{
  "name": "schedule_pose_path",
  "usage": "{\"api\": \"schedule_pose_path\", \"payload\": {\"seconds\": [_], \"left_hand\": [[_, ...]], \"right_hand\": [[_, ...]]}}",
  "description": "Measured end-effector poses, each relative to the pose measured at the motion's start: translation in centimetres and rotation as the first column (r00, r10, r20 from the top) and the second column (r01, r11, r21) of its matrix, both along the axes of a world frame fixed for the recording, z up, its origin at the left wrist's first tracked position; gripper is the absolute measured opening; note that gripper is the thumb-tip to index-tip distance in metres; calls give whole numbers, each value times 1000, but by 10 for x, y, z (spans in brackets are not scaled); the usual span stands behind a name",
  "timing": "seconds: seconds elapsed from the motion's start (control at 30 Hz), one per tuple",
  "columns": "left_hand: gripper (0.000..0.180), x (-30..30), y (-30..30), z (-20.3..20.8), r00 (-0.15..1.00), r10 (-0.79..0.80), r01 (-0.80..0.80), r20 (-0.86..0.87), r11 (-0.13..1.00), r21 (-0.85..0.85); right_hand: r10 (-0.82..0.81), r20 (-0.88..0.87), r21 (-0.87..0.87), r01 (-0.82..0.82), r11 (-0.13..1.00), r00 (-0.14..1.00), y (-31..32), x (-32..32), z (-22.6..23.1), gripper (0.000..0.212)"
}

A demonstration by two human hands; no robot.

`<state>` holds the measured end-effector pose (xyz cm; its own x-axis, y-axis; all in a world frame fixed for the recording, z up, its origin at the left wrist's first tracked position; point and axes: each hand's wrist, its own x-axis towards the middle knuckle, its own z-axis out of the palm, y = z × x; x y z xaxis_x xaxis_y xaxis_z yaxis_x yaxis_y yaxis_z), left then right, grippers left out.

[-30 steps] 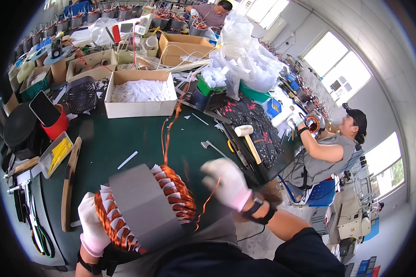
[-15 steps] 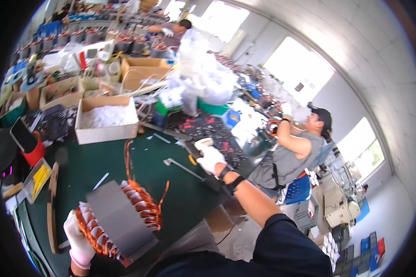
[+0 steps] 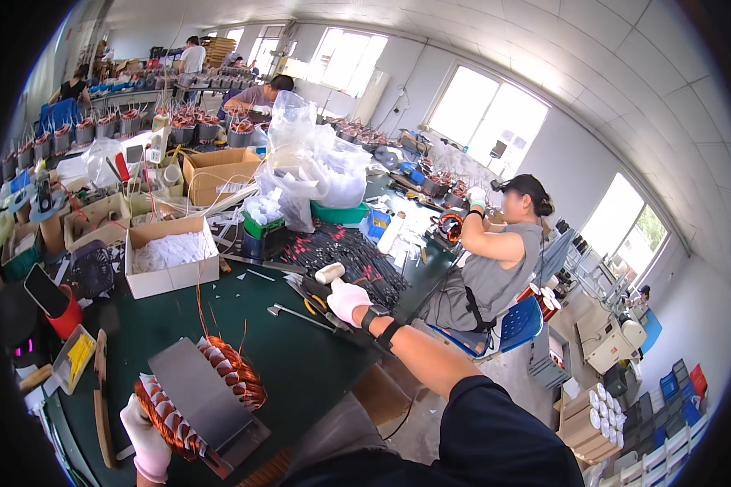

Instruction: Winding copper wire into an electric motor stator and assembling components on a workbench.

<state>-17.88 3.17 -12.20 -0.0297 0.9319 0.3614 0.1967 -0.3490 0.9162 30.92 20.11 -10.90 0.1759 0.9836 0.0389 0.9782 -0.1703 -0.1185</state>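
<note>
At the green table's (image 3: 300,369) near left, the motor core (image 3: 207,398) has its axis, copper end to copper end, pointing right and slightly away from me. My left hand (image 3: 148,442) grips its left end; my right hand (image 3: 349,303) covers the mallet's (image 3: 330,273) handle, whether clenched I cannot tell.

Daylight glares white through the wide window (image 3: 489,120) in the pale wall (image 3: 406,91), while another window (image 3: 625,223) farther right lets me see a patch of greenery outside, all of it under a white ceiling (image 3: 625,77) ruled with panel seams. A dark green workbench (image 3: 321,369) fills the near side, with a blue plastic chair (image 3: 521,325) by its right side on the scuffed grey floor (image 3: 430,426). Toward the far end, brighter windows (image 3: 349,61) line the same side, and a stack of brown pallets (image 3: 219,51) stands near the back wall (image 3: 150,40).
</note>
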Motion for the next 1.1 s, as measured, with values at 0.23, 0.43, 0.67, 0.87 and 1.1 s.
{"api": "schedule_pose_path", "payload": {"seconds": [0.23, 0.43, 0.67, 0.87, 1.1], "left_hand": [[14, 2, 2, -2, 991, -3, 17, 135, 995, -101], [8, -3, 7, -24, 995, 41, -32, 93, 995, -100], [10, -10, 6, -25, 989, 43, -20, 144, 987, -159], [12, -9, 3, -23, 974, 42, 4, 223, 979, -202], [5, -2, 4, -13, 994, 61, -53, 91, 995, -85]], "right_hand": [[12, 258, 213, -69, 975, 966, -53, 18, 6, 20], [89, 35, 124, -93, 988, 995, -109, -34, 13, 24], [277, -19, 230, -266, 936, 961, -139, -50, -26, 28], [287, 35, 339, -282, 898, 957, -147, -49, -38, 30], [279, 32, 381, -270, 885, 960, -149, -54, -40, 29]]}}
